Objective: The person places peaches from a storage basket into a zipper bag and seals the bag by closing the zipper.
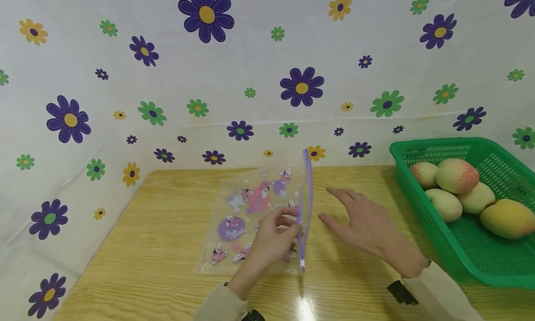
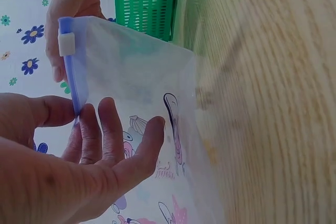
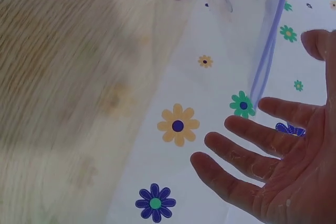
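A clear zip bag (image 1: 231, 207) with pink and purple cartoon prints is held up off the table, its purple zip edge toward the right. My left hand (image 1: 276, 235) pinches that edge between thumb and fingers, as the left wrist view also shows at the purple strip (image 2: 74, 85). A white slider (image 1: 303, 263) sits at the near end of the zip. To the right of the bag, my right hand (image 1: 365, 226) has its fingers spread and holds nothing. In the right wrist view its fingers (image 3: 236, 177) are apart from the zip edge.
A green plastic basket (image 1: 449, 246) stands on the right of the wooden table (image 1: 138, 246). Inside it lie several peaches (image 1: 457, 176) and a yellow mango-like fruit (image 1: 507, 219). A flower-printed white cloth (image 1: 251, 56) hangs behind and along the left.
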A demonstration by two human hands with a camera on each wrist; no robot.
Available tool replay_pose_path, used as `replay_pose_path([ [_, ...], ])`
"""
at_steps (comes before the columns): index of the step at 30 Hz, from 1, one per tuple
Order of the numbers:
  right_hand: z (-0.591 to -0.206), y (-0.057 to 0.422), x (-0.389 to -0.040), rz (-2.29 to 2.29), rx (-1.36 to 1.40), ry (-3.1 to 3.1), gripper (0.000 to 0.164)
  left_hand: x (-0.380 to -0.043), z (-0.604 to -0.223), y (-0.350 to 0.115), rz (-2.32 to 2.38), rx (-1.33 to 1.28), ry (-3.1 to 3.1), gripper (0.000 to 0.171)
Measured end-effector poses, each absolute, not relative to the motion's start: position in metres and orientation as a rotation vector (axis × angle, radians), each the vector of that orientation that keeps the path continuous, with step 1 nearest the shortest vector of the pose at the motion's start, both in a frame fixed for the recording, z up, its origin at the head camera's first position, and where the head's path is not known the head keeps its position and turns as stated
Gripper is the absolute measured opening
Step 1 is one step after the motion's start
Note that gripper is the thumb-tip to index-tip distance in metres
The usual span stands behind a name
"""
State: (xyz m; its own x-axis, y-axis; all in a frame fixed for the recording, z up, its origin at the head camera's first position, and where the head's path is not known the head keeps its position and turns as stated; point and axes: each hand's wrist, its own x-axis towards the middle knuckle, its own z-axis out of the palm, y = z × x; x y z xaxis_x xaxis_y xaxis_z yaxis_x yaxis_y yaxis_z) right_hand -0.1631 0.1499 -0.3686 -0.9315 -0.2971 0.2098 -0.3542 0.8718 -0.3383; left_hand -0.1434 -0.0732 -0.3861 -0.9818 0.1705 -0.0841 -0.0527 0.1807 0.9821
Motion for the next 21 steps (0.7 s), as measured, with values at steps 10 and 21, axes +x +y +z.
replay_pose_path([
  [10, -0.371, 0.144, -0.171, 1.001, 0.422, -2.847, 0.058, -0.143, -0.388, -0.069, 1.933, 0.107, 2.145, 0.034],
  [21, -0.37, 0.136, -0.178, 1.695, 0.187, -2.738, 0.052, -0.144, -0.39, -0.066, 1.935, 0.146, 2.07, 0.037],
])
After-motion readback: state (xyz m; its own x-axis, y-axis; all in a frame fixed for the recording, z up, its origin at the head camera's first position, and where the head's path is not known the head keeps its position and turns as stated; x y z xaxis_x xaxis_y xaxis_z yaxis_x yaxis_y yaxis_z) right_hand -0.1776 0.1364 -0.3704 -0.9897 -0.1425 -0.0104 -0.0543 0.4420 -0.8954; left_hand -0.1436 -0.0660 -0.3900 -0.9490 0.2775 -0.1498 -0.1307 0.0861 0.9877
